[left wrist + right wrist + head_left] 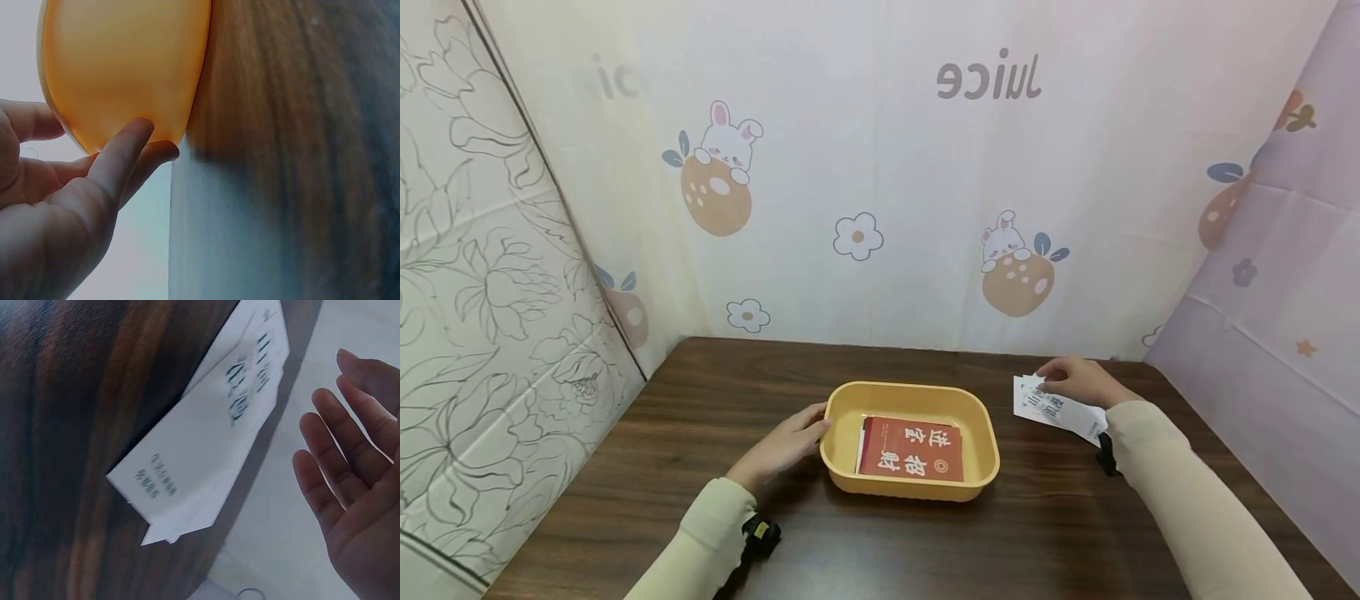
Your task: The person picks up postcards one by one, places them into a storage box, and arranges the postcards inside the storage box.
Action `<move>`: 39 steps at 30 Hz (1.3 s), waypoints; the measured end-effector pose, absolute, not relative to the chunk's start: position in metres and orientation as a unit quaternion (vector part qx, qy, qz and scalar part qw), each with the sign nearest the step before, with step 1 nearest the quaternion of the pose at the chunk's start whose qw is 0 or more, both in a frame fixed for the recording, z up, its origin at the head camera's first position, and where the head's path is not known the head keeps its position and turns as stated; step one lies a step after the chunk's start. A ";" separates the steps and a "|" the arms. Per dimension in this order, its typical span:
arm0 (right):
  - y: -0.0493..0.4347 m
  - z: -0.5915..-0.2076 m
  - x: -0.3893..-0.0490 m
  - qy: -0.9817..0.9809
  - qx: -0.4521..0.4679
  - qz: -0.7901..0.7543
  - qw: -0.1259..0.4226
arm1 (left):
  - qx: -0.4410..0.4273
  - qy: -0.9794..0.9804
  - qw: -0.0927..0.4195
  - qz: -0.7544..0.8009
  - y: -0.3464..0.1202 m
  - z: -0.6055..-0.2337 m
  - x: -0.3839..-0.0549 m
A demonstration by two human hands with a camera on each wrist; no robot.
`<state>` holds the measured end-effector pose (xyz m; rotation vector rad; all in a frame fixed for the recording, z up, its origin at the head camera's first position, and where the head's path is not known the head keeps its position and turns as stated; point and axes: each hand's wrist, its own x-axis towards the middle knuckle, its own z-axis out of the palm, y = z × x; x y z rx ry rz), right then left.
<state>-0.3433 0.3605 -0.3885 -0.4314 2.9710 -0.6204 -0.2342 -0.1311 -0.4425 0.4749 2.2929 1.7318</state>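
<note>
A yellow plastic basin (917, 392) stands on the table, with red envelopes (917, 450) printed in white characters lying inside. My left hand (786, 450) holds the basin's left end at the rim. In the left wrist view, its fingertips (140, 128) press the outer wall, and one finger passes out of sight behind the rim. Right of the basin, several white cards with dark print (187, 450) lie overlapping and fanned. Over their far end is my right hand (1078, 379); in the right wrist view its fingers are extended and hold nothing.
The dark wood-grain table (760, 375) reaches back to a curtain (880, 167) with rabbit and fruit prints. A flower-patterned panel (497, 275) borders the left side, and another printed curtain (1285, 267) the right. Each wrist carries a black strap (762, 535).
</note>
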 end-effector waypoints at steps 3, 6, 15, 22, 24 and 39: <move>0.365 -0.393 -0.344 0.971 -0.125 -0.202 0.037 | 0.157 0.786 0.114 0.586 -0.131 -0.442 -0.235; 0.370 -0.398 -0.344 0.973 -0.119 -0.194 0.038 | 0.158 0.788 0.113 0.584 -0.131 -0.443 -0.235; 0.389 -0.413 -0.342 0.981 -0.080 -0.169 0.051 | 0.151 0.790 0.113 0.583 -0.129 -0.444 -0.236; 0.402 -0.423 -0.340 0.987 -0.048 -0.145 0.054 | 0.146 0.790 0.118 0.583 -0.129 -0.443 -0.237; 0.404 -0.425 -0.340 0.988 -0.044 -0.137 0.057 | 0.145 0.790 0.118 0.584 -0.130 -0.444 -0.238; 0.409 -0.428 -0.343 0.989 -0.031 -0.132 0.062 | 0.155 0.783 0.119 0.591 -0.130 -0.443 -0.237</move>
